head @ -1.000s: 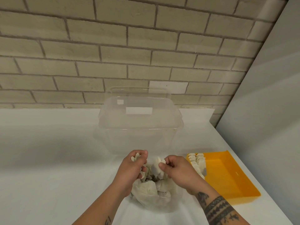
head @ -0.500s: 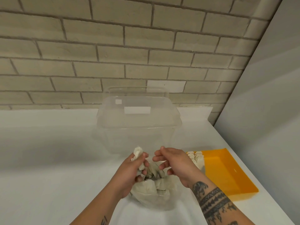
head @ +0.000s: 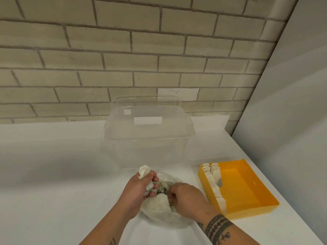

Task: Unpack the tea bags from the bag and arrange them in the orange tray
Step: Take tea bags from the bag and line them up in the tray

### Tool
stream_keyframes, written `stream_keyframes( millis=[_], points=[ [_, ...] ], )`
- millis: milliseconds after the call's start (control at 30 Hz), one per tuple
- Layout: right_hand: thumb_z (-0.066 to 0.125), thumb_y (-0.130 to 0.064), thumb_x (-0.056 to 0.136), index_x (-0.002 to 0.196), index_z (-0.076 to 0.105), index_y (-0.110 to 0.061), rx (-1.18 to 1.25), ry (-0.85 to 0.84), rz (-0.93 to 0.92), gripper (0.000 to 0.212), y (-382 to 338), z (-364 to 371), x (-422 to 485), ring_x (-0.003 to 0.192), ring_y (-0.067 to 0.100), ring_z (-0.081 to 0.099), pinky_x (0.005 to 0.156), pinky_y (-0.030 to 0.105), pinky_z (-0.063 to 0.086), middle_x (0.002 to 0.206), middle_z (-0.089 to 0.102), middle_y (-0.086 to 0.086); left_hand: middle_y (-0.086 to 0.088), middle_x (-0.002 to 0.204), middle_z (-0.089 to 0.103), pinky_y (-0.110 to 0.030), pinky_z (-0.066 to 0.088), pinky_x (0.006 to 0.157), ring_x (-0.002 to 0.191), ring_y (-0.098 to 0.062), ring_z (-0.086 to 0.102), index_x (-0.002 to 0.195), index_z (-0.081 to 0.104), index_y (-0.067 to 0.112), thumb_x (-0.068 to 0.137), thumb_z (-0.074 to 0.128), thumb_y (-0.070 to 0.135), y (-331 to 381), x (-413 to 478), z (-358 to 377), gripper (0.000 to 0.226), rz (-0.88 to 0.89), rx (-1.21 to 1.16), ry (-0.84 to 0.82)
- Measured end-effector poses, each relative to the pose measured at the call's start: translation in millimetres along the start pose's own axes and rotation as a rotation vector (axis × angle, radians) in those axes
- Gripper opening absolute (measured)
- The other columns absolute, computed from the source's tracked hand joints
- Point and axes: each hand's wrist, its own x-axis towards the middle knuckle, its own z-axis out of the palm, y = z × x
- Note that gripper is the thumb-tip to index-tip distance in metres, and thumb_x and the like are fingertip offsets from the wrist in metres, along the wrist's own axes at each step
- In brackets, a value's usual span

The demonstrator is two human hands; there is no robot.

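One bag (head: 160,210), left hand (head: 138,189) clutching tea bags (head: 144,171), right hand (head: 187,197) inside, grip hidden, one orange tray (head: 247,188)

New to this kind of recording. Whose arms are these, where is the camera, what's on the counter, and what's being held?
No machine here: a person works with bare hands, and the one camera sits on their head, looking down at the white counter. The left hand grips a clump of tea bags over the thin plastic bag. The right hand has its fingers tucked into the bag's mouth; what they hold is hidden. To the right, the orange tray has a row of tea bags along its left wall. A clear plastic tub stands behind.
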Motion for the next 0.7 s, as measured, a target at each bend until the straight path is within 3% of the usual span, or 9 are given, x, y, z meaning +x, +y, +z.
stream_keyframes(
  millis=[200,267,333,400,567,700],
  points=[
    [0.051,-0.035,0.092,0.101,0.072,-0.025,-0.066,0.015,-0.039,0.025,-4.3,2.2,1.6,0.087,0.025,0.063,0.072,0.033,0.052,0.102,0.066,0.0,-0.004,0.089,0.07,-0.032,0.049,0.067,0.078,-0.019,0.061,0.104,0.068,0.007,0.101,0.059,0.019,-3.7,0.1,3.6,0.015,0.006,0.034,0.027],
    [0.055,-0.036,0.092,0.098,0.073,-0.027,0.038,0.031,0.009,0.021,-4.2,-0.8,1.5,0.087,0.022,0.064,0.072,0.031,0.051,0.097,0.068,-0.002,-0.003,0.088,0.071,-0.034,0.049,0.068,0.079,-0.019,0.061,0.104,0.068,0.009,0.101,0.059,0.02,-3.7,-0.3,3.4,0.015,0.007,0.034,0.033],
    [0.067,-0.038,0.086,0.081,0.068,-0.028,0.206,0.049,0.098,0.011,-1.0,-8.3,0.9,0.077,0.015,0.063,0.065,0.026,0.048,0.085,0.068,-0.005,-0.003,0.086,0.07,-0.035,0.048,0.069,0.08,-0.021,0.061,0.101,0.068,0.009,0.1,0.06,0.02,-3.4,-0.6,2.1,0.014,0.013,0.039,0.036],
    [0.075,-0.04,0.081,0.075,0.065,-0.028,0.347,0.071,0.151,0.017,1.7,-18.6,-0.7,0.068,0.007,0.058,0.059,0.022,0.043,0.076,0.066,-0.007,-0.004,0.085,0.068,-0.035,0.048,0.069,0.079,-0.022,0.06,0.101,0.068,0.009,0.1,0.061,0.02,-3.0,-0.4,1.6,0.013,0.018,0.045,0.042],
    [0.068,-0.034,0.092,0.09,0.066,-0.029,0.444,0.09,0.114,0.006,3.5,-46.8,-5.7,0.078,0.007,0.063,0.068,0.023,0.049,0.085,0.068,-0.009,-0.004,0.086,0.069,-0.031,0.053,0.066,0.076,-0.018,0.064,0.105,0.07,0.016,0.098,0.061,0.014,-3.7,1.8,6.1,0.012,0.078,0.159,0.089],
    [0.064,-0.029,0.095,0.096,0.068,-0.028,0.538,0.133,0.04,0.005,-0.2,-69.2,-13.2,0.079,0.004,0.061,0.068,0.018,0.047,0.084,0.067,-0.011,0.0,0.075,0.064,-0.03,0.051,0.064,0.067,-0.015,0.058,0.097,0.071,0.021,0.096,0.068,0.028,0.6,-2.5,17.8,0.007,0.157,0.268,0.044]
  ],
)
